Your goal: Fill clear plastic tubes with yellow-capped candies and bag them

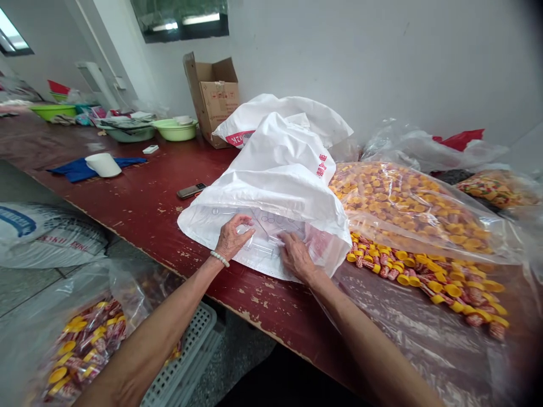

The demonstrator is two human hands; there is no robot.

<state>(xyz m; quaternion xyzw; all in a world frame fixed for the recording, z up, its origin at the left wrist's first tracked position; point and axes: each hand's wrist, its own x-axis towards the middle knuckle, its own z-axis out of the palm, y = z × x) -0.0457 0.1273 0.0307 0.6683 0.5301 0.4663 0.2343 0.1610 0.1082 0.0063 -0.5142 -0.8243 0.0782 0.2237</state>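
Note:
A large white woven sack [280, 152] lies on the table with its mouth facing me. Clear plastic tubes [261, 249] with round ends lie inside the mouth. My left hand [235, 236], with a beaded bracelet on the wrist, is over the left part of the opening, fingers curved and apart. To the right, my right hand [297, 255] reaches into the mouth among the tubes. Its fingers are bent together, and what they grip, if anything, is hard to see against the clear plastic.
Yellow-capped little bottles [424, 271] spill from a clear bag [407, 198] on the right. A phone [190, 191], white cup [103, 165], green basin [175, 130] and carton [218, 104] stand leftward. Below, another bag of bottles [85, 350] sits by a plastic crate [186, 350].

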